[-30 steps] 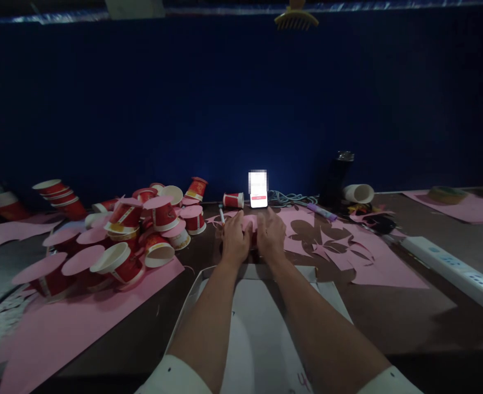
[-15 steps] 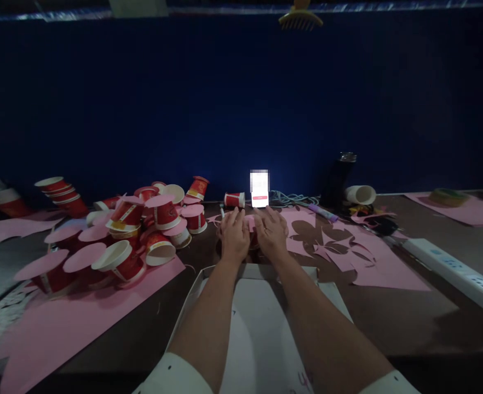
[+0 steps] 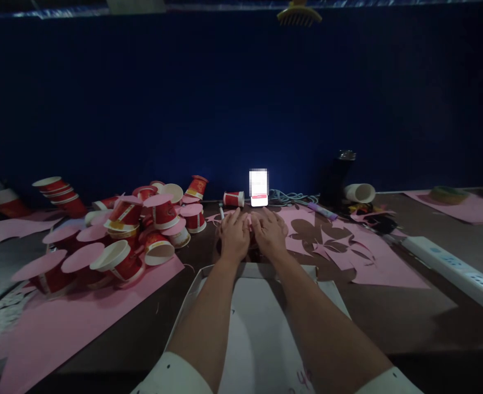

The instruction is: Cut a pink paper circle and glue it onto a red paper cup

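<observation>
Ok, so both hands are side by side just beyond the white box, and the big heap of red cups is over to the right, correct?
Not quite: the heap of red cups is over to the left, as the head view shows. The left hand and right hand are side by side just beyond the white box.

Both arms (image 3: 208, 323) stretch across the counter (image 3: 389, 328) from its near edge, left hand (image 3: 235, 236) beside right hand (image 3: 270, 234), palms downward.

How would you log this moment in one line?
left hand, right hand: palms down, by pink paper; ahead: lit phone; left: red cups
</observation>
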Demonstrator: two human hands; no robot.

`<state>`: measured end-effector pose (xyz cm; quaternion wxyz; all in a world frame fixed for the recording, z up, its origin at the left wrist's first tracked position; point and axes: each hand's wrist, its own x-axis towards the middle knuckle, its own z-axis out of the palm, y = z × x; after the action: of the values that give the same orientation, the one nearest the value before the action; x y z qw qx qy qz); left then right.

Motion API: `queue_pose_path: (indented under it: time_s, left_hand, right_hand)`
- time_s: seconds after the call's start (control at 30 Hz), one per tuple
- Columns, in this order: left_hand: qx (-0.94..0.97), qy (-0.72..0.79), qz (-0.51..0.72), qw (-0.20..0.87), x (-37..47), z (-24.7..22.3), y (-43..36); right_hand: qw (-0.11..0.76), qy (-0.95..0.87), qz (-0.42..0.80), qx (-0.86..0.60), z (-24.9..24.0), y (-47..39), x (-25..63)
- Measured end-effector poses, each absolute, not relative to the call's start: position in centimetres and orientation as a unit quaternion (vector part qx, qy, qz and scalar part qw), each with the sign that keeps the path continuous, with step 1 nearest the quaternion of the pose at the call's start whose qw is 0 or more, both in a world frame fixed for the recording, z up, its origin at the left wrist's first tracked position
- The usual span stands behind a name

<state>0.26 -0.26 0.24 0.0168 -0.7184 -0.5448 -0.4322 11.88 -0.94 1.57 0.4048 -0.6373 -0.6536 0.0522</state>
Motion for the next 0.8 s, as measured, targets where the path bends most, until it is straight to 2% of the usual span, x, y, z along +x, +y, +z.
queue_pose_path:
  time_s: [0.57, 0.67, 0.8]
  left_hand:
    - [-0.721, -0.562, -0.405, 0.014, 0.3, 0.4, -0.4]
    - [-0.726, -0.552, -0.409, 0.011, 0.2, 0.2, -0.3]
    - [-0.721, -0.536, -0.439, -0.003, 0.1, 0.2, 0.0]
  right_hand:
    - [0.366, -0.660, 0.045, -0.654, 1.8, -1.4, 11.8]
    - [0.387, -0.652, 0.063, -0.649, 1.4, -1.0, 11.9]
    - [0.487, -0.638, 0.051, -0.595, 1.1, -0.1, 12.5]
